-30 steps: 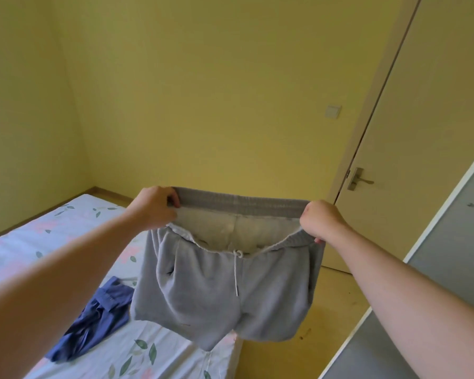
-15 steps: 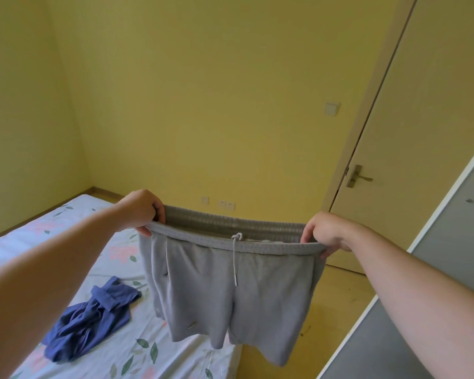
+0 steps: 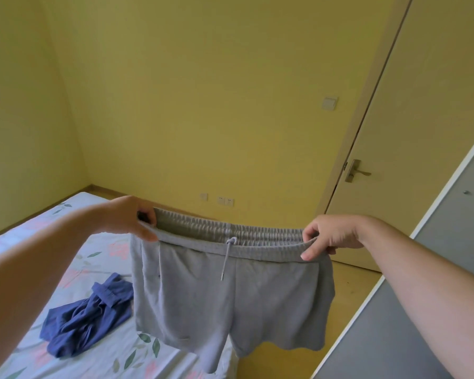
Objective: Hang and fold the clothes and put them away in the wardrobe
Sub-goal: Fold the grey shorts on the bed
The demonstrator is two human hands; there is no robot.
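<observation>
A crumpled blue garment [image 3: 86, 317] lies on the floral-sheeted bed [image 3: 39, 242].

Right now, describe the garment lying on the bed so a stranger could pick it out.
Find the floral-sheeted bed, lower left. On it, left of the grey shorts held up by the left hand and right hand, lies a crumpled garment. It alone is dark blue and unheld.

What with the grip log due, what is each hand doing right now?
Left hand: grips the gray shorts at the waistband's left end.
Right hand: pinches the waistband's right end.
</observation>
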